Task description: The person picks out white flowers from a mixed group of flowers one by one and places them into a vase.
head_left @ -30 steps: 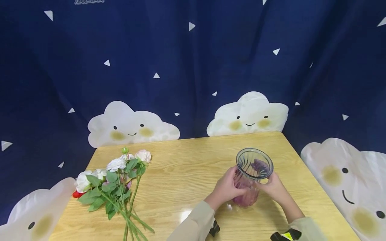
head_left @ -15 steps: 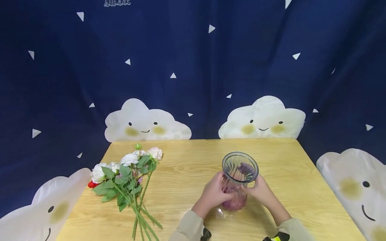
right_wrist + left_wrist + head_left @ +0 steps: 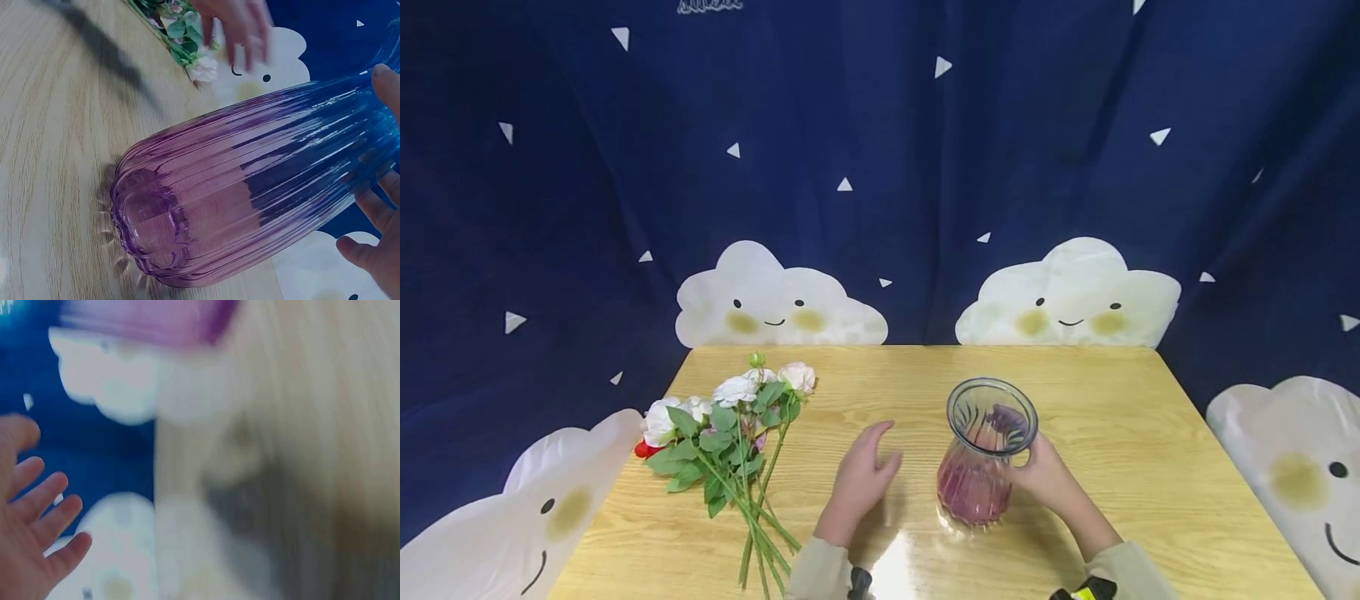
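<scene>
A ribbed glass vase (image 3: 973, 487), purple low down and bluish at its flared rim, is at the right-middle of the table. My right hand (image 3: 1047, 482) grips it from the right just under the rim. In the right wrist view, fingers (image 3: 378, 209) curl round the narrow neck, and the base of the vase (image 3: 206, 200) is at the tabletop. To the left of the vase, apart from it, my left hand (image 3: 861, 479) hovers with nothing in it. Its fingers are spread and relaxed in the left wrist view, where the vase (image 3: 150, 322) shows blurred at the top.
Several artificial flowers (image 3: 718, 442) with white, pale pink and red heads lie on the left of the wooden table (image 3: 865, 392), their stems towards the front edge. Behind hangs a dark blue curtain (image 3: 880, 150) with clouds and triangles.
The vase came leftward along the table in both hands. Since half a second ago my left hand has let go and moved left, while my right hand keeps its grip.
</scene>
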A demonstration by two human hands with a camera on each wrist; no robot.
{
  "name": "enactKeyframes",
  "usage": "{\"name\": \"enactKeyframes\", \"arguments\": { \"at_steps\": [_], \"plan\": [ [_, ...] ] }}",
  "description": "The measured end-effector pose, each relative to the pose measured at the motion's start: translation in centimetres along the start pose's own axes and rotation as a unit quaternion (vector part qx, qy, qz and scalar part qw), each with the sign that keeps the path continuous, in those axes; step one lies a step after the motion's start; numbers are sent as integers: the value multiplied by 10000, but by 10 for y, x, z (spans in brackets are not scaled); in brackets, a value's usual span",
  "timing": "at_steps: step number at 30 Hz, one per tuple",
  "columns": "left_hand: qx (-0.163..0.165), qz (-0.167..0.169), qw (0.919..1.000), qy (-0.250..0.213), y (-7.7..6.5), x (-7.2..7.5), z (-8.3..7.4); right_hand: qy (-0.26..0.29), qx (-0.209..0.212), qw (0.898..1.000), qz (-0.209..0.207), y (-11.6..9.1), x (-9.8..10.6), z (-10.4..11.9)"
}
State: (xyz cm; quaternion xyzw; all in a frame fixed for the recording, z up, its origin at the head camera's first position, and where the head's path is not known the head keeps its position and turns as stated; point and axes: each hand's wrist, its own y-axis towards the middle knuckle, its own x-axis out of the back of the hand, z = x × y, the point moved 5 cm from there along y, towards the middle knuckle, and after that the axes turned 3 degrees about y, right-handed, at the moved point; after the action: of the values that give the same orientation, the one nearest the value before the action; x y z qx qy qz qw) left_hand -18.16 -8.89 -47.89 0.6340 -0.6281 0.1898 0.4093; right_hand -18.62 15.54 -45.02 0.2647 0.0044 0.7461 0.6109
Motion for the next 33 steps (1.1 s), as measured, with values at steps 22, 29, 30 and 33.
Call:
{"name": "enactKeyframes", "arguments": {
  "at_steps": [22, 29, 30, 33],
  "plan": [
    [3782, -138, 9008, 2130, -75, 88, 122, 110, -17, 9999, -69, 0, 1, 0],
    [3903, 374, 8946, 2144, -74, 91, 126, 120, -122, 9998, -38, -2, 1, -1],
    [3876, 364, 8958, 2145, -73, 92, 126, 110, -129, 9999, -31, -2, 1, -1],
    [3868, 202, 8987, 2055, -73, 97, 124, 115, -113, 9999, -18, -1, 0, -1]
  ]
}}
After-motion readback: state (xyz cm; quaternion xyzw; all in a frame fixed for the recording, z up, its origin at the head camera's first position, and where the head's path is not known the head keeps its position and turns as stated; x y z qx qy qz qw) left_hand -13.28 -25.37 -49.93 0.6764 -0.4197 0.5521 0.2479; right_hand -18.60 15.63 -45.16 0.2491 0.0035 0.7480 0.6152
